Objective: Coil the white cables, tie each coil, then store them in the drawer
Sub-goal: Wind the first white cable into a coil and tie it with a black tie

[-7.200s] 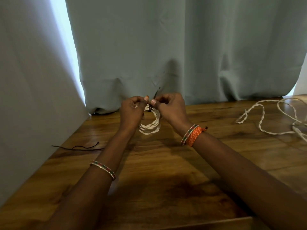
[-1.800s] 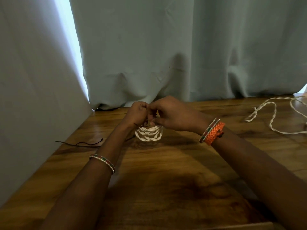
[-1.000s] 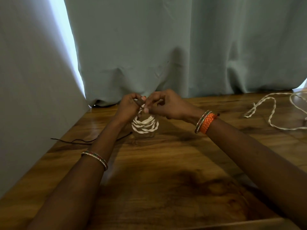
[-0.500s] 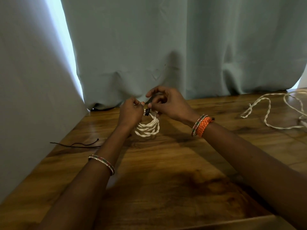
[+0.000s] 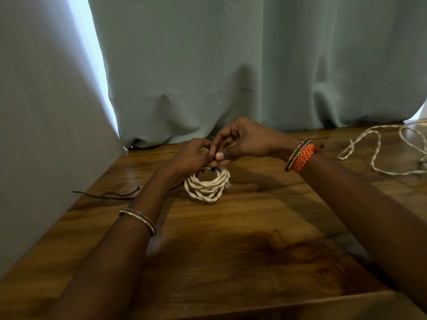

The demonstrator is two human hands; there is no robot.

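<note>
A small coil of white twisted cable (image 5: 208, 187) hangs from my fingers, its lower edge close to the wooden tabletop (image 5: 242, 239). My left hand (image 5: 193, 155) pinches the coil's top from the left. My right hand (image 5: 240, 142) meets it from the right, fingertips closed on a thin black tie (image 5: 213, 168) at the top of the coil. Most of the tie is hidden by my fingers. A second white cable (image 5: 379, 153) lies loose and uncoiled at the far right of the table.
Another thin black tie (image 5: 108, 195) lies on the table at the left, near the wall. A pale curtain (image 5: 231, 65) hangs along the table's back edge. The table's front edge (image 5: 277, 303) runs across the bottom of the view.
Both hands stay pinched together at the top of the coil. The coil has dropped slightly toward the tabletop and my right fingers have curled over the tie.
</note>
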